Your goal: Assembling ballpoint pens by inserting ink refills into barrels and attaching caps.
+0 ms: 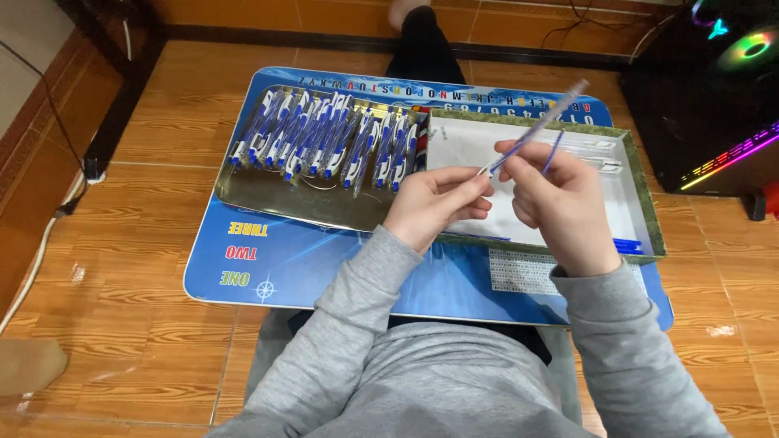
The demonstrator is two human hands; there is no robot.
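Clear plastic pen barrel [542, 120] is held up over the white box [641, 212], pinched at its lower end by the left hand [434, 207], grip clamped on it. A blue refill [553, 152] is pinched in the right hand [560, 199], grip closed, just beside the barrel. Judged step: refill insertion; tip alignment with the barrel bore is needed. Finished pens [324, 138] are lined in the metal tray [260, 199] on the blue counter [324, 268], well apart. Nothing is seen obstructing.
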